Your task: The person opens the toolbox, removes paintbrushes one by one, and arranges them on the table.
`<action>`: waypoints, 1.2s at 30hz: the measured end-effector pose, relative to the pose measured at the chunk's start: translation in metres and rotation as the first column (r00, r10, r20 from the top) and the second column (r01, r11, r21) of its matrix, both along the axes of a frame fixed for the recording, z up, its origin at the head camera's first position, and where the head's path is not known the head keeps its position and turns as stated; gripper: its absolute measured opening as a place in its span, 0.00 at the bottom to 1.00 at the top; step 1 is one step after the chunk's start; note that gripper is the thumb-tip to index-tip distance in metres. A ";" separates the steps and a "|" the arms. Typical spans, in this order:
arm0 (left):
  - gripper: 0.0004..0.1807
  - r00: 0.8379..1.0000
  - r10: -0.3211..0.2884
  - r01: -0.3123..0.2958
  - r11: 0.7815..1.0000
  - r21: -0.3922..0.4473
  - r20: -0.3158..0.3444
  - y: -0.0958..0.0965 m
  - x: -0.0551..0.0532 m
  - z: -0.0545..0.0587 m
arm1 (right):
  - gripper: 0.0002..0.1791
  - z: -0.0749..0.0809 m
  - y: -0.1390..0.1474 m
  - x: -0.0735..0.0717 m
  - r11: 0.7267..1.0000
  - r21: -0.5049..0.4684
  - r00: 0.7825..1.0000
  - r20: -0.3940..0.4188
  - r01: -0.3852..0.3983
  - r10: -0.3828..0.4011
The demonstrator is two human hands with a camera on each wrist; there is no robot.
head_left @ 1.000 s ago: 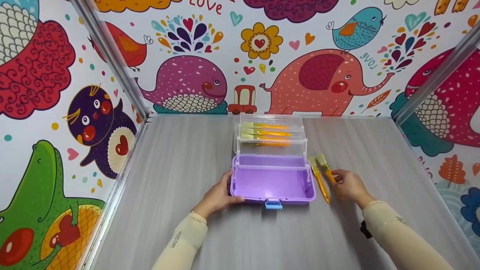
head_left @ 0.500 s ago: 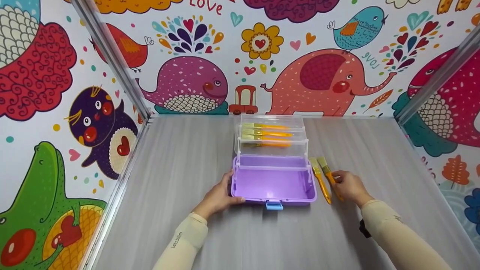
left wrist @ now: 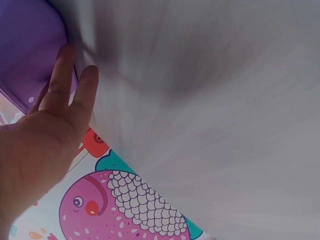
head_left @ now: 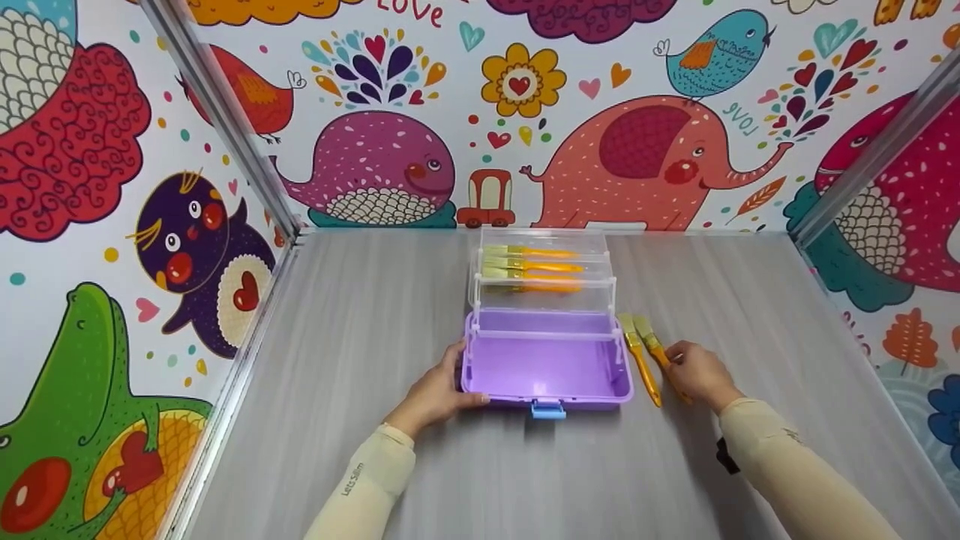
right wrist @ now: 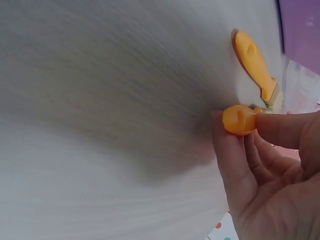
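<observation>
A purple storage box point(head_left: 540, 367) with a blue latch point(head_left: 548, 409) stands open, its clear tiers raised behind it. My left hand point(head_left: 435, 390) holds its front left corner, thumb at the front rim and fingers against the side wall; the left wrist view shows those fingers touching the purple wall. Right of the box, my right hand point(head_left: 701, 373) pinches the orange handle of a paintbrush point(head_left: 651, 339) between thumb and fingers. The handle end point(right wrist: 240, 120) shows between the fingertips in the right wrist view. Beside it lies another paintbrush point(head_left: 641, 367) on the table.
Several orange-handled paintbrushes point(head_left: 536, 268) lie in the clear trays point(head_left: 600, 296) behind the purple base. Picture-covered walls close off the grey table point(head_left: 360, 300) at the back and both sides. A metal post point(head_left: 225, 112) stands at the left corner.
The pinched paintbrush has shifted slightly toward me, and its bristle end now lies closer to the other brush. My left hand and the box stay in place.
</observation>
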State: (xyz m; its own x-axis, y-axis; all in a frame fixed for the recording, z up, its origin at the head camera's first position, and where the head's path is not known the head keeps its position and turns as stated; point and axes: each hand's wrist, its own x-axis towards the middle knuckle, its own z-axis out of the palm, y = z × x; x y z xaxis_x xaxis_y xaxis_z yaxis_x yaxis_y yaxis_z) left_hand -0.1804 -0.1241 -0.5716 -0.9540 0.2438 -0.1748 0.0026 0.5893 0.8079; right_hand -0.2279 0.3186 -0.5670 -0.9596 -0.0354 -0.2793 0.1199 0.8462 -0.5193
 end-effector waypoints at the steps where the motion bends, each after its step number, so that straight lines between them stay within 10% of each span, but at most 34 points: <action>1: 0.57 1.000 -0.001 0.001 1.000 0.000 -0.002 0.000 0.000 0.000 | 0.17 0.000 0.000 0.000 1.000 0.004 1.000 0.008 0.001 -0.001; 36: 0.56 1.000 0.003 -0.003 1.000 0.003 0.020 0.001 -0.001 -0.001 | 0.12 -0.011 0.001 0.003 0.998 0.041 0.998 -0.032 0.053 -0.052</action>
State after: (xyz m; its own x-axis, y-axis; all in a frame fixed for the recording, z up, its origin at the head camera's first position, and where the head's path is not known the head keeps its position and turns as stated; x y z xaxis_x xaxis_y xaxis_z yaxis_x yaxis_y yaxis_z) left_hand -0.1810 -0.1234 -0.5722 -0.9509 0.2416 -0.1936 -0.0156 0.5869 0.8095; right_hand -0.2245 0.3195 -0.5783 -0.9681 0.0261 -0.2494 0.1489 0.8601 -0.4879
